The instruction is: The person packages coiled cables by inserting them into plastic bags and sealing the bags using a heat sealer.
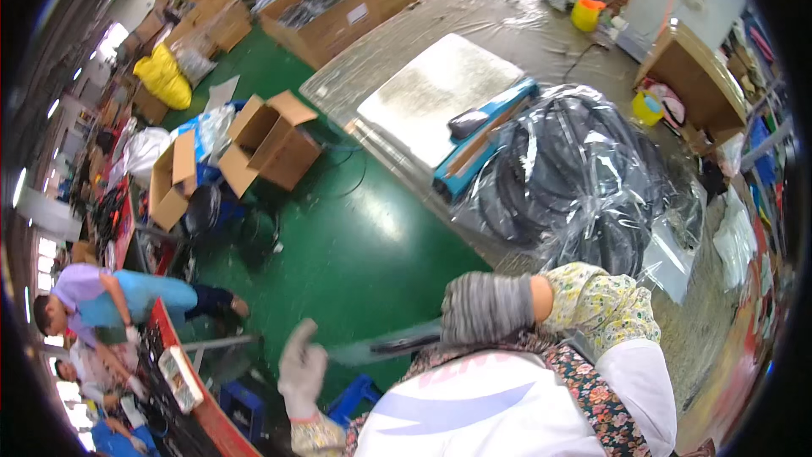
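My right hand, in a grey striped glove, is closed around one end of a narrow clear plastic bag. A dark strip-like thing shows inside the bag; I cannot make out its kind. The bag stretches left in front of my chest toward my left hand. That hand wears a white glove, slightly blurred, with its fingers extended and apart beside the bag's far end. Ahead of my right hand, a large heap of black coiled parts in clear plastic lies on the table.
A covered table carries a white board and a long blue device. Open cartons stand on the green floor to the left. A person works at a red-edged bench at far left.
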